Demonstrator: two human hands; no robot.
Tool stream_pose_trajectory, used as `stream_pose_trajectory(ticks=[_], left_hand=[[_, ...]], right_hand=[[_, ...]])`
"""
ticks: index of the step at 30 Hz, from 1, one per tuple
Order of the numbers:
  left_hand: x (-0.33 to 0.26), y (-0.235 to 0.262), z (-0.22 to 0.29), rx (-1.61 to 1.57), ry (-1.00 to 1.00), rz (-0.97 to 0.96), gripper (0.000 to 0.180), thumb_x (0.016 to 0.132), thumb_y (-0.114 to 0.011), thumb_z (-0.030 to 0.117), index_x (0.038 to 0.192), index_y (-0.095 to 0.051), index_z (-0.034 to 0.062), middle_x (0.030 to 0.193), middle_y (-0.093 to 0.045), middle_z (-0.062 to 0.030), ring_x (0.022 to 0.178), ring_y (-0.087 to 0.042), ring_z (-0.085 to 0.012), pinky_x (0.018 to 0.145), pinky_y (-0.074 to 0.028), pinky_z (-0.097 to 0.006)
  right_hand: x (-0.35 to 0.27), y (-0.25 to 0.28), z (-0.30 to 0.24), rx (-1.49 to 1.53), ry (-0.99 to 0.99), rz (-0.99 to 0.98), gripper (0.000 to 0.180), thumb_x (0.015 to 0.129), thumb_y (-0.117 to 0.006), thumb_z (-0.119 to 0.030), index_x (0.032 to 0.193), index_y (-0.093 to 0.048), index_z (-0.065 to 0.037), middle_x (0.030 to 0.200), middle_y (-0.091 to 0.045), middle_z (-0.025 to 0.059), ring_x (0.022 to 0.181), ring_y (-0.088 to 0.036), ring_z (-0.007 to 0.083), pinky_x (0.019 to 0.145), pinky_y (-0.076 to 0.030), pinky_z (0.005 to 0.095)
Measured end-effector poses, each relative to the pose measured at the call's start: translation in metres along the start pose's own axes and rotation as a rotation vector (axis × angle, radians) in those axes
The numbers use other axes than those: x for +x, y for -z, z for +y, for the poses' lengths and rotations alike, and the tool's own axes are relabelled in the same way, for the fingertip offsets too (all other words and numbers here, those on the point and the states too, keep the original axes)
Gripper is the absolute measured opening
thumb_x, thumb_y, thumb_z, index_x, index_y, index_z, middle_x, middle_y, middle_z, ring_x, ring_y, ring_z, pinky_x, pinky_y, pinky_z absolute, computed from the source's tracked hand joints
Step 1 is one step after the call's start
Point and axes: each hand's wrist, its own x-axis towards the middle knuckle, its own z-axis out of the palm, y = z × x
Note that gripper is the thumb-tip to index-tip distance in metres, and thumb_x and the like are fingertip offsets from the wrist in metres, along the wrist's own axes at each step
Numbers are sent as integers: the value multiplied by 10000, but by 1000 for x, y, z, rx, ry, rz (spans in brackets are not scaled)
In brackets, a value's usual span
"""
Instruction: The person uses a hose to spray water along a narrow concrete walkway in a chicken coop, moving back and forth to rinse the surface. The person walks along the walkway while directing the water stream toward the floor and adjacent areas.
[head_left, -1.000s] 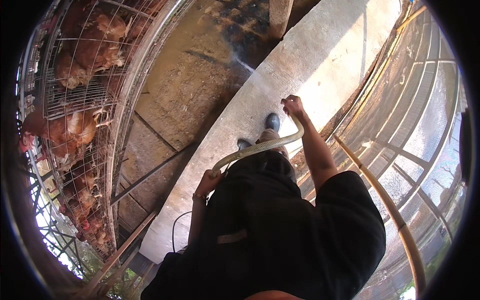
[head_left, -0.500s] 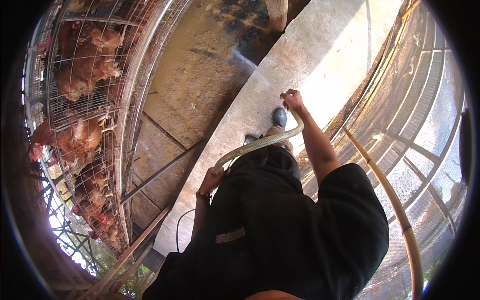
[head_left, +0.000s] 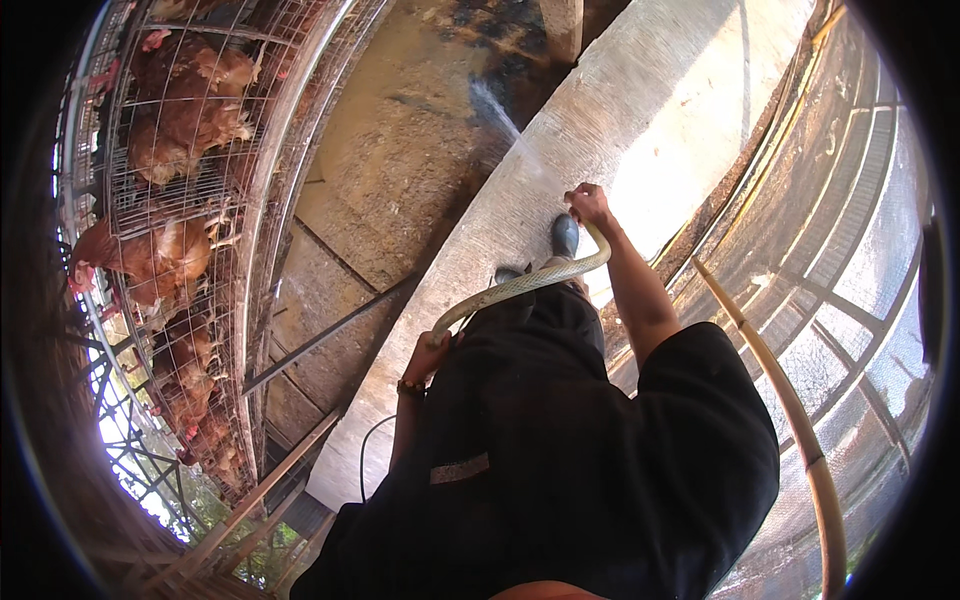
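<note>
A pale, clear hose (head_left: 520,288) runs across my front between both hands. My right hand (head_left: 586,204) grips its end, stretched out ahead, and a thin jet of water (head_left: 498,118) sprays from it toward the wet dirt floor under the cages. My left hand (head_left: 428,355) holds the hose lower down near my hip, with a beaded band on the wrist. I wear a black shirt and dark rubber boots (head_left: 563,238) and stand on a concrete walkway (head_left: 640,110).
Wire cages (head_left: 170,200) with several brown hens line the left. Below them lies a muddy manure trough (head_left: 400,170). A second hose or pipe (head_left: 780,400) curves along the right beside more wire cages (head_left: 850,250). A concrete post (head_left: 562,25) stands ahead.
My right hand has stayed out ahead with the hose end; the view has shifted slightly, and the water jet still sprays toward the trough. Both hands keep their hold.
</note>
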Motion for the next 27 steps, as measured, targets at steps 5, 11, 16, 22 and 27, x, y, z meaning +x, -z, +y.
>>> stream_pose_trajectory(ticks=[5, 11, 16, 22, 27], left_hand=[[-3, -9, 1, -53, 51, 59, 323, 851, -530, 238, 619, -483, 18, 545, -391, 20, 552, -357, -62, 472, -310, -277], [-9, -9, -4, 29, 21, 59, 344, 847, -498, 283, 710, -573, -24, 561, -527, -28, 564, -459, -68, 487, -372, -282], [-9, -7, -13, 53, 56, 50, 435, 866, -489, 406, 758, -593, -2, 640, -563, 2, 628, -440, -56, 534, -382, -257], [-8, -4, -18, 36, 80, 63, 376, 871, -505, 342, 767, -595, -8, 689, -601, -7, 636, -452, -51, 532, -389, -261], [-6, -4, -11, 40, 26, 133, 318, 843, -492, 238, 720, -582, -41, 543, -548, -68, 555, -526, -95, 484, -400, -297]], right_hand=[[0, -2, 3, -36, -1, -45, 172, 717, -595, -107, 739, -507, 39, 528, -530, 118, 387, -486, 163, 319, -377, 291], [-1, -5, 8, -51, -7, -43, 169, 708, -592, -102, 743, -505, 38, 527, -535, 121, 385, -488, 163, 319, -380, 290], [2, -10, 11, -23, -9, -33, 163, 702, -592, -104, 727, -497, 26, 515, -531, 114, 380, -485, 160, 323, -386, 290], [3, -12, 10, -6, 27, -21, 156, 705, -588, -106, 711, -490, 15, 525, -535, 111, 381, -486, 153, 322, -387, 285], [5, -14, 5, 25, 51, -23, 160, 730, -581, -121, 718, -467, -9, 517, -506, 92, 380, -461, 139, 311, -364, 283]])
